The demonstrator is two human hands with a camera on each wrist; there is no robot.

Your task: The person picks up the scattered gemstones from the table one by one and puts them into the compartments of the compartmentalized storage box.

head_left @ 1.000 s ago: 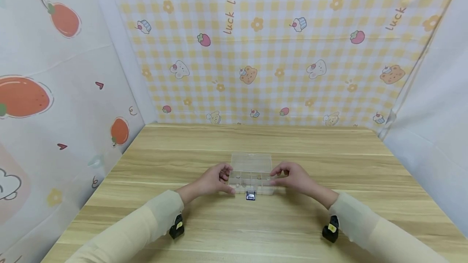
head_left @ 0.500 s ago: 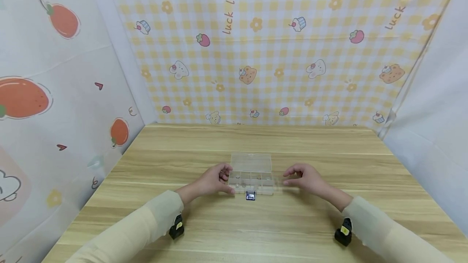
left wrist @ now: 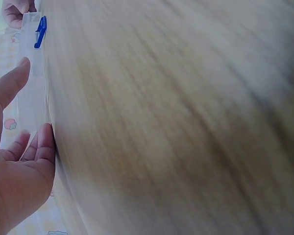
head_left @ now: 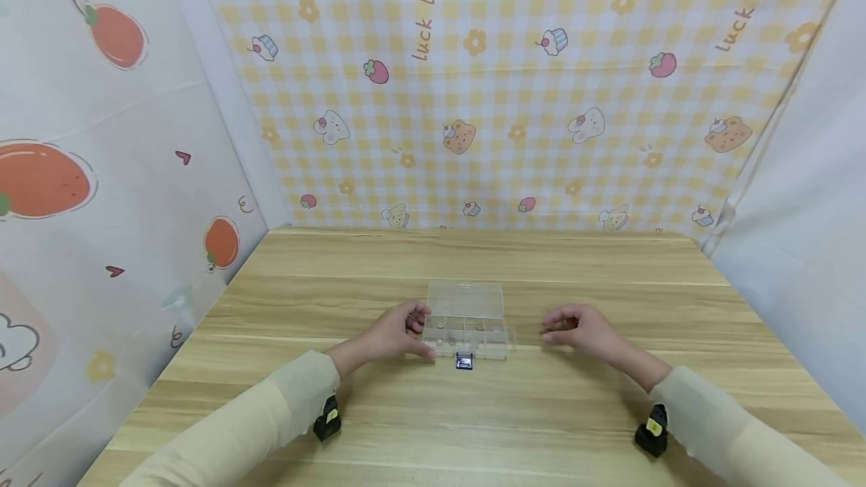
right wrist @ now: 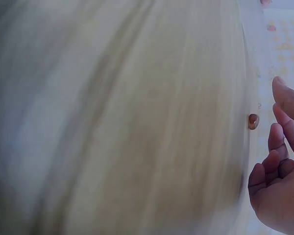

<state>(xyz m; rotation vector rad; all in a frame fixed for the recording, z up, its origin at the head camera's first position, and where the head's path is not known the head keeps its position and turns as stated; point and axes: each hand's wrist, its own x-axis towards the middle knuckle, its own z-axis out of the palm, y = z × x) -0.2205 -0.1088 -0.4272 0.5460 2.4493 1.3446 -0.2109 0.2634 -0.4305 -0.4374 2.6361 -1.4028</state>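
Observation:
A clear plastic compartment box [head_left: 465, 337] stands on the table with its lid [head_left: 465, 300] raised behind it and a blue latch [head_left: 464, 360] at the front. Small pieces lie in several compartments. My left hand [head_left: 398, 333] holds the box at its left end, thumb at the front corner. To the right of the box, apart from it, is my right hand [head_left: 578, 329], fingers loosely bent, with a gap between thumb and forefinger. In the right wrist view a small, shiny brown piece [right wrist: 254, 121] shows just beside those fingertips. Clear plastic juts from the box's right end.
The wood-grain table [head_left: 473, 419] runs back to a yellow checked cloth [head_left: 501, 171]. White printed cloth hangs at the left [head_left: 155, 134], plain white cloth [head_left: 805, 216] at the right. A black wrist camera [head_left: 652, 431] hangs under each sleeve.
My right hand has drawn away from the box's right end and moved further right. The left hand and the box have stayed in place.

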